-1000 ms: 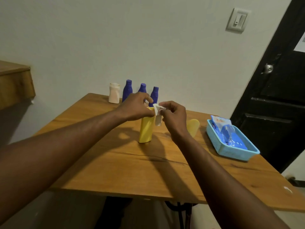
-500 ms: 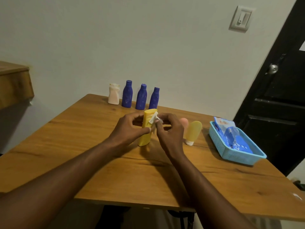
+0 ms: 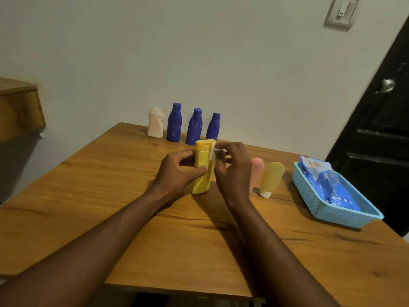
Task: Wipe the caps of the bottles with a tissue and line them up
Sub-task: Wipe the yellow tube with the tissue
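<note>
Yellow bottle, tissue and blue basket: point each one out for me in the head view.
yellow bottle (image 3: 200, 185), head view, on the lower body near its base.
tissue (image 3: 213, 152), head view, on the white fold against the bottle's top.
blue basket (image 3: 304, 189), head view, on its long mesh side wall.

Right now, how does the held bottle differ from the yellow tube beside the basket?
The bottle is bright yellow, the tube paler. The left hand grips the bottle while the right hand presses a tissue to it; the tube stands untouched. The bottle's cap is up, the tube's cap down. Both are yellow.
</note>
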The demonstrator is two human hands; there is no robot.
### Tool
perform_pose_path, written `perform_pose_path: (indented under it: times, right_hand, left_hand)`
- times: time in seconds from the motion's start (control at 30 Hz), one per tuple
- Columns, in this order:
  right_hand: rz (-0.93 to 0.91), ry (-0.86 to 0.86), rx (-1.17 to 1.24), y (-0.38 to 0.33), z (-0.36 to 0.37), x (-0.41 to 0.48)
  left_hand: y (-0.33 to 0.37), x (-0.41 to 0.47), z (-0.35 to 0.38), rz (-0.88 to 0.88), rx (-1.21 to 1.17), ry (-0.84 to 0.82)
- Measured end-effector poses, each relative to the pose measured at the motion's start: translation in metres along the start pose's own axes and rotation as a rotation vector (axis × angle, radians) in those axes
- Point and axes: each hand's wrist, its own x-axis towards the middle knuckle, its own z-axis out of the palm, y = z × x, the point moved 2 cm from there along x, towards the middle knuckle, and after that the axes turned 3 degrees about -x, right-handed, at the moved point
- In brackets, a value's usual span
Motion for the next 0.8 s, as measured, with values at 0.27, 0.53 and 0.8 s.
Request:
perform_pose_path:
  times: [0.27,0.53,0.8]
  right_hand:
    - [-0.283,-0.108,-0.175,-0.018,0.009,-0.012]
    - [-0.07,0.021,-0.083,-0.001,0.0,-0.002]
    - [-0.354,-0.078,-0.226,-0.029,0.009,-0.013]
  left_hand:
    - [-0.005,-0.001,-0.001,0.026,-0.013,0.016]
    - [-0.004,-0.002,0.0,0.045,-0.006,0.01]
    - [-0.007,-0.002,0.003,0.026,-0.007,0.019]
